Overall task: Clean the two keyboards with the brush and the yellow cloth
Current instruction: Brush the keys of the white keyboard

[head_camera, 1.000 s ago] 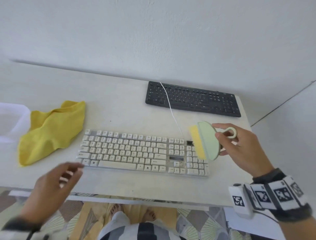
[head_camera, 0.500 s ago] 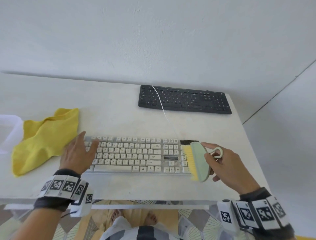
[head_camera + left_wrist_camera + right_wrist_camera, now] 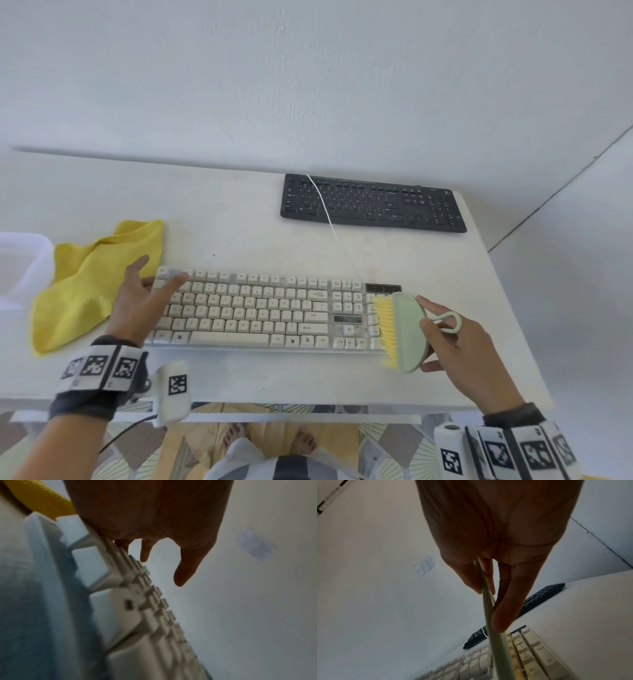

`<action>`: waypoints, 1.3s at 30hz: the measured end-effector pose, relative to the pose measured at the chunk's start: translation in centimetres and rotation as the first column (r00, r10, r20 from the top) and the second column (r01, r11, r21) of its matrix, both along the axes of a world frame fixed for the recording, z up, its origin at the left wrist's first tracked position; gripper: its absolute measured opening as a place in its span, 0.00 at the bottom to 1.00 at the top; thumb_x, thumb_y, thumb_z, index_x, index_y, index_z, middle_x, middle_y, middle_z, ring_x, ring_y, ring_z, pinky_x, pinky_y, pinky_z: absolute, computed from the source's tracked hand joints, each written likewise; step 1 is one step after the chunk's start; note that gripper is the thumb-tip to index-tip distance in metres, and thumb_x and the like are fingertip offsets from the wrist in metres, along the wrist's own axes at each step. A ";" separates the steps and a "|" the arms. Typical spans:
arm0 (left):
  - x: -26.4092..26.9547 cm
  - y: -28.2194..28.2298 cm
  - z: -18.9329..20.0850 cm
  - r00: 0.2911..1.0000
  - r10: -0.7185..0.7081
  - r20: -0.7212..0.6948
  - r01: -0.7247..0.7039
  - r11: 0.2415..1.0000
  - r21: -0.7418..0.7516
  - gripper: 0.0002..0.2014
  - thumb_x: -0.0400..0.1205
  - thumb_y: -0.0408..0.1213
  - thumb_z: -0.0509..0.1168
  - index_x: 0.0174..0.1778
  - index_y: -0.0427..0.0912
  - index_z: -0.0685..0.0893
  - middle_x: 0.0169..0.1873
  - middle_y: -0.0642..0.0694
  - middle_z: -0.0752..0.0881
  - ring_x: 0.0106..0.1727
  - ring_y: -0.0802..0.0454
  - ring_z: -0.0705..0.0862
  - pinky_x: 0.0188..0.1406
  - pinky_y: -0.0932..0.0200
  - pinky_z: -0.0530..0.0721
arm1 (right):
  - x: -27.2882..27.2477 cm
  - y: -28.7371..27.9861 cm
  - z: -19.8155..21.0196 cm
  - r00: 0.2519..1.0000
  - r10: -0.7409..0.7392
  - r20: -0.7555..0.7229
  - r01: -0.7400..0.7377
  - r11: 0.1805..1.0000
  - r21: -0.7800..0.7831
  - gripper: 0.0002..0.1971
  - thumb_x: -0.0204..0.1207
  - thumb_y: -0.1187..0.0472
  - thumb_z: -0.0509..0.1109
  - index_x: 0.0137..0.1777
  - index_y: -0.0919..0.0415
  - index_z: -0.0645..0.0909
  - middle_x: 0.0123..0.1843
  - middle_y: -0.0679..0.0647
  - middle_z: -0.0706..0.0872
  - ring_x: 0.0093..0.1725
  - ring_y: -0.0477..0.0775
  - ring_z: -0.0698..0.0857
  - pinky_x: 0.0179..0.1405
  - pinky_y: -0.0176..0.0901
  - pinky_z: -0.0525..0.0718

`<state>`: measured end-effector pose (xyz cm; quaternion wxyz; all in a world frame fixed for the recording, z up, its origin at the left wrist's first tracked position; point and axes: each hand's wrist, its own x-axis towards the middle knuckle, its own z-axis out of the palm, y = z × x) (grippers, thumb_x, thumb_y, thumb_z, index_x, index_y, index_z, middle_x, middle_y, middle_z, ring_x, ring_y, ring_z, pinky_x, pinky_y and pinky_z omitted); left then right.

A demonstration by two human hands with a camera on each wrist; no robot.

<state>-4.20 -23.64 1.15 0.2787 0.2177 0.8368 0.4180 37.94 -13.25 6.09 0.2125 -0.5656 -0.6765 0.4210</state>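
Observation:
A white keyboard (image 3: 260, 308) lies across the near middle of the table. My left hand (image 3: 144, 298) rests flat on its left end with fingers straight, the palm (image 3: 154, 507) over the keys (image 3: 154, 608). My right hand (image 3: 455, 342) grips a green brush (image 3: 407, 332) with yellow bristles (image 3: 385, 325), which touch the number pad at the right end. In the right wrist view the brush edge (image 3: 494, 635) runs down between thumb and fingers onto the keys (image 3: 530, 655). A black keyboard (image 3: 373, 204) sits at the back right. A yellow cloth (image 3: 85, 284) lies crumpled left of the white keyboard.
A white cable (image 3: 325, 212) runs from the white keyboard over the black one. A translucent plastic tub (image 3: 17, 263) stands at the left edge. The table's right edge (image 3: 507, 308) is close beside my right hand. A wall rises behind the table.
My left hand came up from below the table edge onto the keyboard's left end. My right hand lowered the brush until its bristles met the number pad.

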 end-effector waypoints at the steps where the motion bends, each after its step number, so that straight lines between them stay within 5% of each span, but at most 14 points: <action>1: -0.3 -0.2 0.1 0.999 0.015 0.040 -0.015 1.000 0.017 0.42 0.83 0.49 0.75 0.89 0.46 0.63 0.76 0.32 0.77 0.73 0.36 0.77 0.72 0.38 0.74 | 0.1 -0.1 0.0 1.000 0.003 -0.002 -0.003 1.000 0.000 0.20 0.83 0.60 0.65 0.69 0.37 0.75 0.44 0.49 0.92 0.38 0.49 0.91 0.33 0.51 0.91; 6: -0.6 -1.1 0.1 0.988 -0.052 0.142 0.045 0.998 0.053 0.39 0.82 0.46 0.75 0.88 0.41 0.67 0.78 0.31 0.77 0.78 0.36 0.75 0.75 0.38 0.72 | -0.2 -0.4 -0.1 1.000 -0.005 0.002 0.005 1.000 0.011 0.20 0.83 0.59 0.65 0.71 0.38 0.74 0.41 0.47 0.92 0.37 0.50 0.92 0.33 0.50 0.91; 10: -0.7 -2.3 -0.6 0.979 -0.106 0.172 0.080 0.985 0.153 0.52 0.69 0.58 0.84 0.88 0.55 0.66 0.72 0.35 0.83 0.73 0.38 0.81 0.70 0.41 0.79 | -0.9 -0.8 0.3 0.999 -0.019 -0.036 0.020 0.999 0.047 0.20 0.83 0.60 0.65 0.72 0.40 0.74 0.43 0.44 0.92 0.38 0.48 0.92 0.33 0.50 0.91; 14: -0.4 -2.6 -1.1 0.974 -0.098 0.205 0.024 0.941 0.337 0.37 0.83 0.30 0.74 0.85 0.59 0.69 0.57 0.34 0.89 0.55 0.44 0.90 0.48 0.51 0.87 | -1.6 -0.3 1.3 0.994 -0.034 -0.105 0.039 0.998 0.043 0.22 0.83 0.61 0.65 0.74 0.42 0.72 0.52 0.42 0.89 0.44 0.47 0.92 0.35 0.50 0.91; 19: -0.4 -2.1 -1.9 0.977 -0.075 0.201 -0.028 0.885 0.464 0.32 0.86 0.23 0.67 0.82 0.55 0.73 0.42 0.49 0.93 0.42 0.58 0.92 0.38 0.59 0.93 | -2.3 0.9 2.1 0.994 -0.007 -0.107 0.020 0.993 0.115 0.23 0.83 0.60 0.66 0.74 0.38 0.70 0.56 0.46 0.88 0.47 0.43 0.90 0.37 0.45 0.91; 24: -1.5 -0.8 -3.2 0.989 -0.114 0.091 0.057 0.879 0.473 0.29 0.88 0.23 0.64 0.72 0.64 0.72 0.48 0.44 0.87 0.40 0.63 0.91 0.37 0.62 0.92 | -3.2 2.2 3.1 0.999 -0.009 -0.046 0.022 0.956 0.293 0.22 0.83 0.57 0.65 0.75 0.39 0.72 0.55 0.50 0.88 0.48 0.48 0.89 0.41 0.51 0.92; 29: -2.5 -0.3 -4.2 0.986 -0.161 0.047 0.128 0.901 0.415 0.34 0.88 0.21 0.63 0.72 0.70 0.68 0.51 0.45 0.86 0.46 0.58 0.89 0.43 0.54 0.93 | -4.7 4.0 3.7 0.998 0.036 0.046 -0.055 0.860 0.507 0.21 0.84 0.55 0.63 0.75 0.37 0.71 0.40 0.61 0.88 0.34 0.64 0.87 0.31 0.62 0.88; 31: -2.6 0.0 -4.0 0.982 -0.188 0.035 0.158 0.902 0.402 0.34 0.88 0.20 0.62 0.70 0.71 0.67 0.51 0.45 0.84 0.49 0.52 0.87 0.43 0.53 0.91 | -5.7 4.3 3.8 0.999 0.042 0.019 -0.045 0.824 0.564 0.20 0.85 0.57 0.63 0.75 0.43 0.74 0.42 0.56 0.90 0.31 0.63 0.88 0.29 0.56 0.88; 35: -2.6 0.7 -3.8 0.980 -0.191 0.054 0.154 0.904 0.399 0.33 0.87 0.19 0.62 0.69 0.67 0.65 0.50 0.43 0.83 0.48 0.47 0.85 0.38 0.63 0.91 | -7.6 4.9 2.6 0.999 0.048 0.000 -0.034 0.717 0.696 0.19 0.84 0.61 0.64 0.75 0.56 0.77 0.51 0.47 0.89 0.28 0.41 0.83 0.26 0.23 0.74; 37: -2.5 0.9 -3.9 0.982 -0.171 0.076 0.127 0.906 0.403 0.35 0.88 0.19 0.61 0.69 0.70 0.65 0.51 0.43 0.82 0.49 0.45 0.86 0.38 0.57 0.91 | -8.5 5.2 1.8 1.000 0.024 -0.018 -0.003 0.689 0.725 0.20 0.83 0.63 0.65 0.75 0.58 0.77 0.51 0.49 0.89 0.26 0.38 0.77 0.27 0.22 0.73; 39: -2.5 0.9 -4.2 0.983 -0.166 0.081 0.118 0.902 0.415 0.36 0.88 0.18 0.61 0.67 0.73 0.67 0.51 0.42 0.82 0.48 0.44 0.86 0.38 0.52 0.91 | -9.0 5.3 0.8 0.999 0.022 -0.030 0.006 0.691 0.723 0.20 0.83 0.63 0.65 0.75 0.59 0.76 0.53 0.54 0.90 0.30 0.42 0.81 0.30 0.32 0.82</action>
